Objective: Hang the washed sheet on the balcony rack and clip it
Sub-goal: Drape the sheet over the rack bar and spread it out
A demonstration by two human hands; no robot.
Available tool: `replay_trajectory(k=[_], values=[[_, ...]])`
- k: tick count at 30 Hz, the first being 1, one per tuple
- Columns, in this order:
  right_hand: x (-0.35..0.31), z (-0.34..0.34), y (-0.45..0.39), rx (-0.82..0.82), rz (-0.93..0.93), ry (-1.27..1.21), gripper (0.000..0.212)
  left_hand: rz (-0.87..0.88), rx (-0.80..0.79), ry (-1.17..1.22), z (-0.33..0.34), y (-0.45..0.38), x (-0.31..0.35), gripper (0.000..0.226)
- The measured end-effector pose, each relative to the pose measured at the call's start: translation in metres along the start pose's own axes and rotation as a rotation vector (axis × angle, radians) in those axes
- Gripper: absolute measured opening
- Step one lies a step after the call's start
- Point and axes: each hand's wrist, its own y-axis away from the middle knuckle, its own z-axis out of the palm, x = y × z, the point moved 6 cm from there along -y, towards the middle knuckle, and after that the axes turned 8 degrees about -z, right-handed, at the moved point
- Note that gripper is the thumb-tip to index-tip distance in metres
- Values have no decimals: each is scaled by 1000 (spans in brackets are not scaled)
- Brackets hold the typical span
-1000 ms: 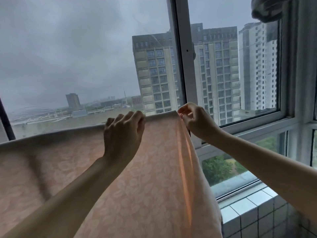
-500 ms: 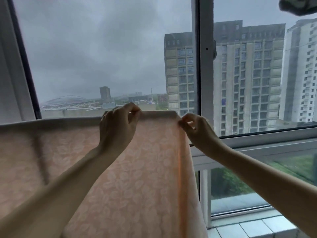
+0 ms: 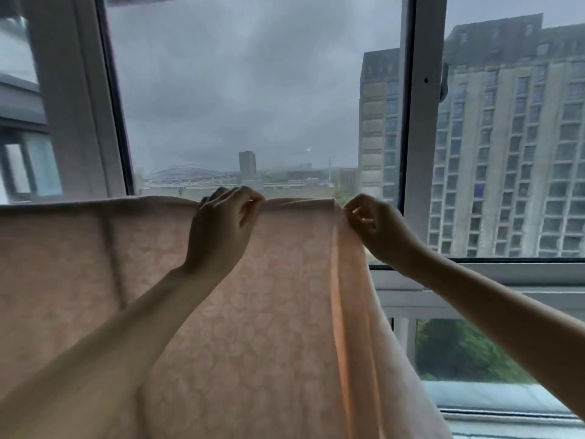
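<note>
A pale pink sheet (image 3: 259,312) with a faint leaf pattern is seen draped from a straight top fold that runs from the 9 o'clock edge of the view to just right of centre, with the cloth falling from there toward 6 o'clock. Whatever bears the fold is hidden under the cloth, so the rack itself cannot be made out. The top fold is gripped by the left hand (image 3: 220,229), just left of centre, with the fingers curled over the edge and the thumb closed against them on the near side. The sheet's right corner is pinched by the right hand (image 3: 376,231), at about 3 o'clock from the left hand and near it, the fingertips being drawn together on the hem; whether anything besides cloth is held there cannot be told. A brighter orange hem (image 3: 340,312) is shown running down the sheet's right side from that corner toward 5 o'clock. Both bare forearms are extended up from the lower corners of the view. Behind the sheet a window (image 3: 253,90) is seen under a grey sky, divided by a white upright frame (image 3: 421,122) toward 1 o'clock, with a tall apartment block (image 3: 512,137) beyond the glass at 2 o'clock and green treetops (image 3: 459,350) at 4 o'clock.
</note>
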Motion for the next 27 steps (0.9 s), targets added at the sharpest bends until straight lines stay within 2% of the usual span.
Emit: replay_trajectory(k=[6,8,11,15,20,27], values=[[-29,-7,-16,93,-130,14,20,5,51,-129,-25,6,-13,10],[-43,0,-23,58,-218,106,17,-47,76,-165,-35,11,-29,7],[-54,10,-33,0,-263,204,13,-206,114,-198,-49,20,-64,9],[-66,26,-44,-80,-312,215,13,-484,191,-217,-69,30,-109,33],[-77,38,-50,-95,-329,242,15,-652,271,-248,-91,30,-134,53],[-83,41,-49,-4,-406,274,10,-732,274,-231,-102,46,-158,34]])
